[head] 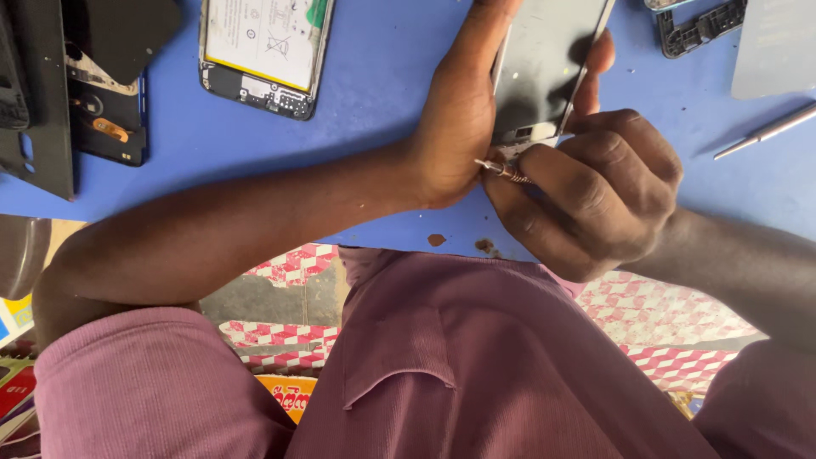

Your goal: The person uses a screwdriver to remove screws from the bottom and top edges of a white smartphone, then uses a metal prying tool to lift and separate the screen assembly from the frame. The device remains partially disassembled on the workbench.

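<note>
Head view, looking down at a blue bench (382,76) w/ phone parts spread out. The left hand (455,119) gripped a phone frame (544,64) by its edges, thumb on one side & fingers on the other, holding it tilted just above the bench near the front edge. The right hand (595,191) was clenched around a small screwdriver (504,171), its knurled metal tip pressed at the frame's lower end, where a pale strip showed. Judged from this, work looked mid-way: the frame was already stripped to a flat grey metal plate, and the driver was at its bottom end, so something there was probably left to loosen or fit; can't tell which. Other parts lay well apart: an opened phone (265,53) w/ a white rectangular battery showing at top centre, another dark opened handset (106,115) w/ a glossy black cover (127,34) resting on it at top left, a thin black plastic bracket (701,27) at top right beside a matte grey sheet (778,47), & a slim metal tool (765,132) lying at the right. Bench surface was smooth, w/ chipped spots at its front edge. The person wore a ribbed mauve shirt (459,357); red-and-white checked cloth showed below.
</note>
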